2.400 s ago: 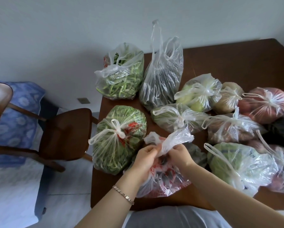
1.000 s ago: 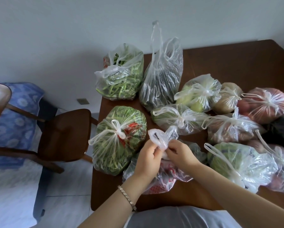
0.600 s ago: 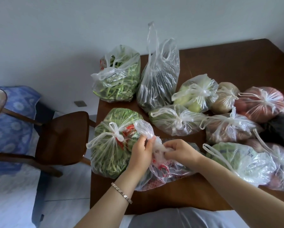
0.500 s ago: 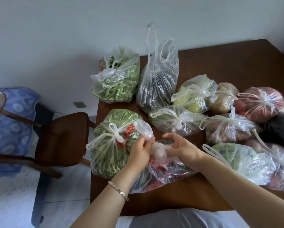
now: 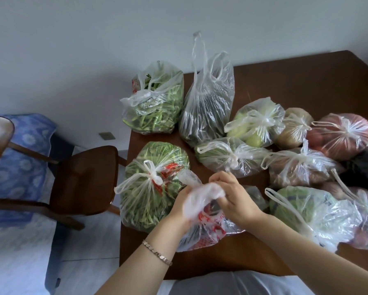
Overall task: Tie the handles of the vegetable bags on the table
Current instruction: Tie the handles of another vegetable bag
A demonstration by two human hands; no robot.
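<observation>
**Handles bunched between 2 hands over the red-printed bag**

At lower centre of the frame, the bag with red print [image 5: 208, 228] lies near the front edge of the brown table [image 5: 285, 77]. Its red lettering is too crumpled to read. The left hand [image 5: 183, 206] grips the white handles [image 5: 202, 193], with plastic draped over its knuckles. The right hand [image 5: 236, 199] pinches the same bunch with curled fingers. 0.5 s ago those right fingers were stretched out, and the plastic did not cover the left hand. Just left sits a tied bag of greens [image 5: 153, 188]. At upper centre, 2 untied bags [image 5: 206, 107] stand with loose handles.
</observation>
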